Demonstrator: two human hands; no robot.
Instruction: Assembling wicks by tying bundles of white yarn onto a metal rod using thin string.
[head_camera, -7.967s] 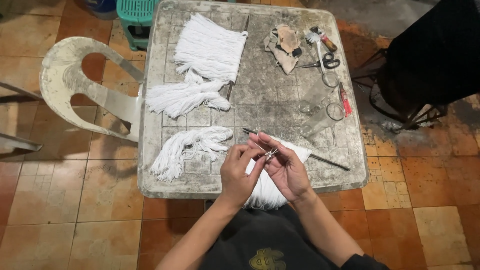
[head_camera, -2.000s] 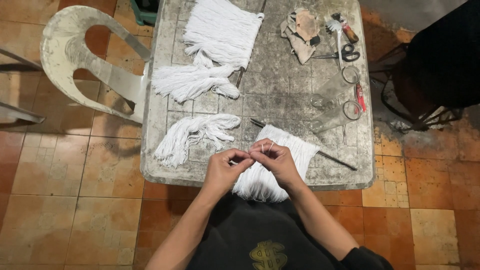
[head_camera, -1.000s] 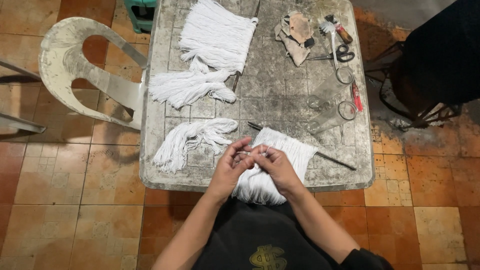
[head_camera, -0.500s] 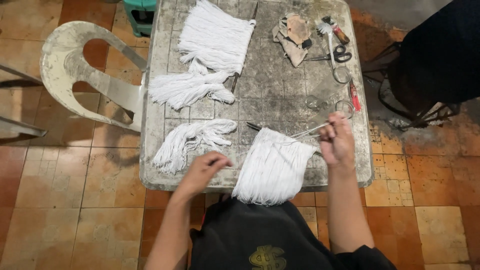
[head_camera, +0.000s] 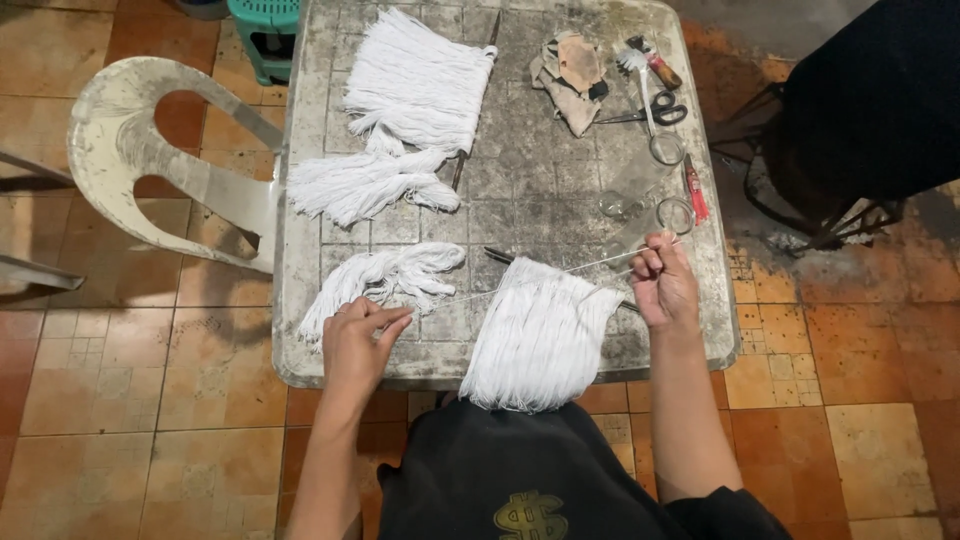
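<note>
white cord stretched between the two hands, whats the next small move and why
Probably keep drawing both ends apart until the knot seats. The left hand and right hand pinch opposite ends of a thin white cord pulled nearly straight across the hanging white fringe bundle at the edge of the worn grey table. The knot itself is too small to see.
</note>
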